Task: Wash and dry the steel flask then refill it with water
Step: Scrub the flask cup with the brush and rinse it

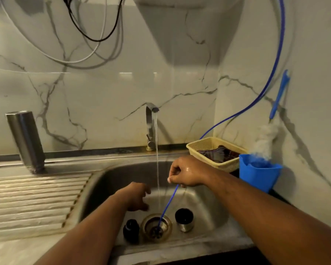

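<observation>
The steel flask (26, 139) stands upside down on the draining board (33, 197) at the left. Water runs from the tap (151, 123) into the steel sink (204, 197). In the basin lie a black stopper (131, 229) left of the drain (156, 227) and a steel cap (184, 219) to its right. My right hand (185, 174) pinches a thin blue tube (168, 201) whose lower end sits in the drain. My left hand (138, 197) hovers low in the basin beside the water stream, fingers loosely curled, holding nothing.
A beige basket (204, 145) with a dark cloth stands at the back right of the sink. A blue holder (259, 174) with a bottle brush (266, 138) sits by the right wall. Cables hang on the marble wall above.
</observation>
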Action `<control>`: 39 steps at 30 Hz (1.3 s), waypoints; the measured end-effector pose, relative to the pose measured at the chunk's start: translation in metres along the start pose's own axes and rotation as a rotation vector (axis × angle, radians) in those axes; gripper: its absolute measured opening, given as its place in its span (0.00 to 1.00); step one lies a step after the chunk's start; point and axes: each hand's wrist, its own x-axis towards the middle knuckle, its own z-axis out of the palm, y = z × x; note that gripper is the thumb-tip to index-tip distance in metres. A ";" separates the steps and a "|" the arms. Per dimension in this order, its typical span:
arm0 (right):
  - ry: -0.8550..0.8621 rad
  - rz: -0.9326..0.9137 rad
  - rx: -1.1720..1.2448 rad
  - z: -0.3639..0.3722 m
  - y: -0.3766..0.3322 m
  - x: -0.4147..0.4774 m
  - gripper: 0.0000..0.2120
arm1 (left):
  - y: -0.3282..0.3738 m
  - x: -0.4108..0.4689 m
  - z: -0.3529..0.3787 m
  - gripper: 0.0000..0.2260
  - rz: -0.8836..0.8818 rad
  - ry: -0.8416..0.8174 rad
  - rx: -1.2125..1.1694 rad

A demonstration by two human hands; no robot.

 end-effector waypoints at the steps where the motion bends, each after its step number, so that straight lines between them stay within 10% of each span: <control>1: -0.027 0.013 0.016 0.010 0.002 0.009 0.07 | -0.009 0.006 0.006 0.29 -0.024 -0.074 0.041; 14: -0.144 -0.023 0.104 0.055 0.039 0.030 0.09 | -0.024 0.040 0.049 0.19 -0.215 -0.480 0.143; 25: -0.357 0.192 -0.079 0.074 0.049 0.027 0.09 | -0.037 0.024 0.032 0.21 -0.274 -0.429 0.142; 34: -0.495 0.153 -0.538 0.095 0.039 0.028 0.31 | -0.038 0.023 0.016 0.34 -0.138 -0.330 -0.078; 39: -0.483 0.184 -0.584 0.107 0.041 0.032 0.23 | -0.046 0.028 0.010 0.33 -0.091 -0.153 -0.223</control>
